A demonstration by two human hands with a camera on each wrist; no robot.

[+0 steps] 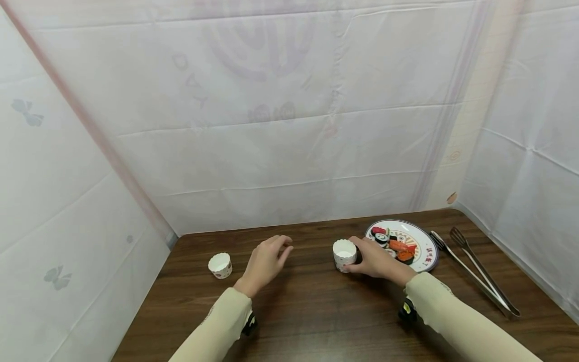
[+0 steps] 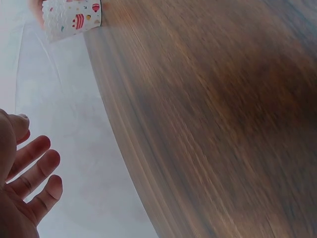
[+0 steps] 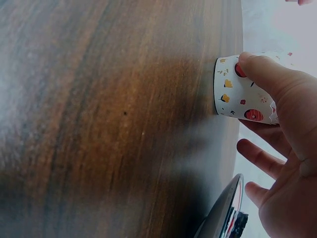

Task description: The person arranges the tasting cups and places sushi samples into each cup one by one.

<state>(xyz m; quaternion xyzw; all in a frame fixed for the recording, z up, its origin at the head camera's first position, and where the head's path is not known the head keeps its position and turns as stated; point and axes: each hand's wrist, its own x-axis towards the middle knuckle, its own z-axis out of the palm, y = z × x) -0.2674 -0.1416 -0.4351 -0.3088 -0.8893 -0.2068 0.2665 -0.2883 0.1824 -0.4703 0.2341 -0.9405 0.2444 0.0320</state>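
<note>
2 cups (image 1: pixel 345 260), 1 plate (image 1: pixel 426 246), 1 tongs (image 1: pixel 490 293)

We see a dk brown table (image 1: pixel 312 319) w/ paper cup (image 1: pixel 220 266) on L, 2nd cup (image 1: pixel 344 255) nr ctr, plate (image 1: pixel 421 241) & metal tongs (image 1: pixel 490 290) on R.

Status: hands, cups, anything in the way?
Left hand empty, fingers relaxed. Right hand gripping the right cup. Left cup untouched on table. Nothing obviously in the way; plate near right hand.

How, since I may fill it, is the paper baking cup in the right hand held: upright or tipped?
Upright: the paper baking cup shows its scalloped rim facing up in the head view, the right hand gripping it.
</note>
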